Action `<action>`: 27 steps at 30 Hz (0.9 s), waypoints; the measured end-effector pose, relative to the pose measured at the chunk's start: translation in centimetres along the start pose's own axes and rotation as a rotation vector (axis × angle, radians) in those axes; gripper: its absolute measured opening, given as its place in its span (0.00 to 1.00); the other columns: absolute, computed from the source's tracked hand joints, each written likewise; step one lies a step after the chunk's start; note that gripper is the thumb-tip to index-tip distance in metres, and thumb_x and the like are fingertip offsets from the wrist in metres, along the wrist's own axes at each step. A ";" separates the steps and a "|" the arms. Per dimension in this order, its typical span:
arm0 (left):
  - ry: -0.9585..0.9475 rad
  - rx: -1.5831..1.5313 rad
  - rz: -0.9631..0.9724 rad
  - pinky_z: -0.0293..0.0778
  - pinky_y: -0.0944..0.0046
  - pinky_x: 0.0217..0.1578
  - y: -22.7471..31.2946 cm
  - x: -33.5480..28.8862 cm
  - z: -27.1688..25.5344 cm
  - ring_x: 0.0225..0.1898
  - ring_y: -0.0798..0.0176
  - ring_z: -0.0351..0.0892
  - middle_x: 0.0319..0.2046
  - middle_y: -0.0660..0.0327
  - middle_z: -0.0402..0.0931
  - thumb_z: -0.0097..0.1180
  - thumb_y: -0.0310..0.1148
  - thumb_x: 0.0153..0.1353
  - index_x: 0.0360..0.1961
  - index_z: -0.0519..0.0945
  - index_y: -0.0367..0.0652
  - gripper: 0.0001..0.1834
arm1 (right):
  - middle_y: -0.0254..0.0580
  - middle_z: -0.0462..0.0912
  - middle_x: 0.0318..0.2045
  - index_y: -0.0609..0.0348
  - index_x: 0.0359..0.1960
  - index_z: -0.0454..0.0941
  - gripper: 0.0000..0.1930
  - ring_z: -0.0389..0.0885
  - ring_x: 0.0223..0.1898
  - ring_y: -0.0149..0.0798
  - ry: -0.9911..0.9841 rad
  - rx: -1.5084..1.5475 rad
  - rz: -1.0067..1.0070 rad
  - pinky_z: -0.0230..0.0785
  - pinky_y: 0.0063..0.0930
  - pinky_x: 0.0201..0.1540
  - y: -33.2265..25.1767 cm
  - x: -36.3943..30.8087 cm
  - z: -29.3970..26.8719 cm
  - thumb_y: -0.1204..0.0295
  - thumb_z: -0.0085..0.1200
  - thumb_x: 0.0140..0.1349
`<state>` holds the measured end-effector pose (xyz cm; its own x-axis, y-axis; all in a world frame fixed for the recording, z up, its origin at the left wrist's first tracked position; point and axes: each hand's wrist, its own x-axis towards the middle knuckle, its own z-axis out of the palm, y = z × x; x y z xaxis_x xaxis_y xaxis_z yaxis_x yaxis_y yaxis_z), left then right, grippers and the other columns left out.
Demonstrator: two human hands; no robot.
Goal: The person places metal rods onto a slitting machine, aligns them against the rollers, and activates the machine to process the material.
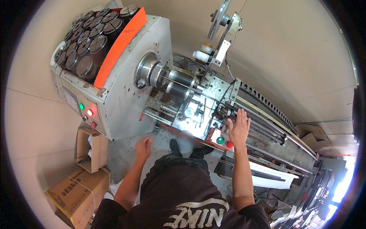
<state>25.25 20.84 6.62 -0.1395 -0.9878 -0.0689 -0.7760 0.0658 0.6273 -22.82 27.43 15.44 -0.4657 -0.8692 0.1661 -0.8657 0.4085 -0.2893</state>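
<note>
Head, right hand (239,129): flat, empty, nearer
Left hand (143,148): curled shut (contents hidden)
Guide rod (301,146): beyond right fingertips, slanting down-right

black short-sleeved fabric t-shirt (146,206), plain black sleeves (109,214); i see large speckled whitish block lettering (201,218) on front, curved pale stroke (207,202) alongside. uncovered forearms (243,175), bare left hand (143,148), bare right hand (239,128). dark creased trousers (164,163); dark shoes (174,147), details too small for me to tell from here.
</note>
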 end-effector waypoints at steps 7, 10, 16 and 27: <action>0.083 0.036 0.399 0.72 0.47 0.65 14.8 9.7 -5.7 0.66 0.38 0.75 0.65 0.43 0.76 0.61 0.28 0.67 0.74 0.68 0.39 0.34 | 0.52 0.64 0.78 0.60 0.78 0.62 0.37 0.56 0.81 0.52 0.028 -0.002 0.008 0.40 0.55 0.82 0.0 -0.1 0.1 0.52 0.54 0.75; 0.071 0.158 0.613 0.67 0.48 0.71 18.7 14.1 -6.4 0.72 0.39 0.69 0.70 0.42 0.70 0.63 0.24 0.62 0.76 0.64 0.36 0.40 | 0.51 0.65 0.78 0.60 0.78 0.63 0.36 0.57 0.81 0.52 0.026 0.005 0.020 0.41 0.56 0.82 0.1 0.0 0.5 0.52 0.54 0.75; 0.072 0.512 0.741 0.59 0.51 0.78 19.4 21.0 -4.6 0.77 0.45 0.62 0.76 0.46 0.63 0.63 0.20 0.57 0.77 0.60 0.35 0.45 | 0.49 0.66 0.77 0.59 0.77 0.63 0.37 0.58 0.80 0.50 0.021 0.005 0.045 0.39 0.56 0.83 -0.1 0.2 0.9 0.51 0.54 0.74; 0.086 0.664 0.736 0.61 0.50 0.77 17.6 24.4 -2.6 0.74 0.45 0.67 0.68 0.46 0.71 0.58 0.17 0.58 0.70 0.69 0.33 0.35 | 0.49 0.67 0.77 0.60 0.77 0.63 0.37 0.58 0.80 0.50 0.047 0.003 0.049 0.41 0.56 0.82 -0.2 -0.1 1.2 0.52 0.55 0.74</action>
<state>9.80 -2.43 18.06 -0.6996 -0.6743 0.2363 -0.7046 0.7059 -0.0719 -22.38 27.12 14.37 -0.5156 -0.8341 0.1961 -0.8411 0.4491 -0.3014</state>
